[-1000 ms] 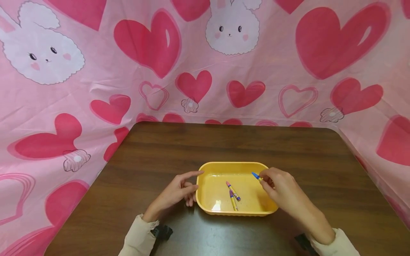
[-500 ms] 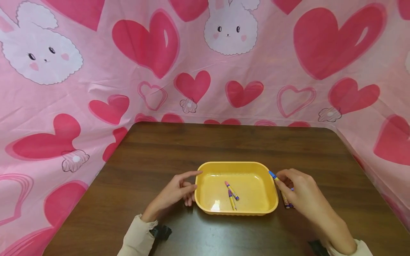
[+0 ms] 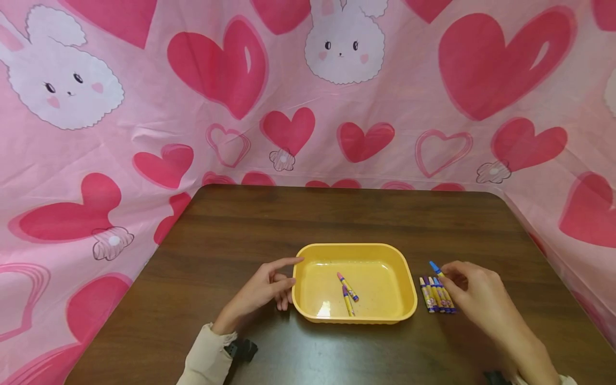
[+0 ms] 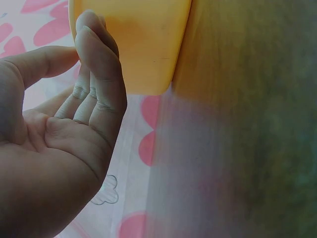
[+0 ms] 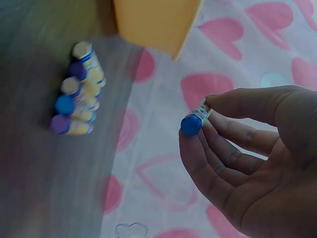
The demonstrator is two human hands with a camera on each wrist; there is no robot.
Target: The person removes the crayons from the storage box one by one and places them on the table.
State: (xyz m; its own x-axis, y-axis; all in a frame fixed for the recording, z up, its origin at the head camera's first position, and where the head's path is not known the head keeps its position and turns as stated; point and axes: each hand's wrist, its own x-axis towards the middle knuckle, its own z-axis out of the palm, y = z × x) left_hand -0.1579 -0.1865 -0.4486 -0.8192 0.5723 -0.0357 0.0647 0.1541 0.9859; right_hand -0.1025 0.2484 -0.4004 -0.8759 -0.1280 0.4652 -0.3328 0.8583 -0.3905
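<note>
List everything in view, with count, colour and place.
Table: one, dark brown, centre
Cloth: pink with hearts and rabbits, around the table; number of pieces unclear
Tray: one, yellow, on the table
Pink-tipped crayon: one, yellow-wrapped, in the tray
Purple-tipped crayon: one, yellow-wrapped, in the tray
Crayon row: five, cream, purple and blue tips, right of the tray
Held crayon: one, blue-tipped, beside the row
Wrist devices: two, black, at the wrists
Sleeves: two, cream, forearms
Left hand: one, at the tray's left rim
Right hand: one, pinching the held crayon
</note>
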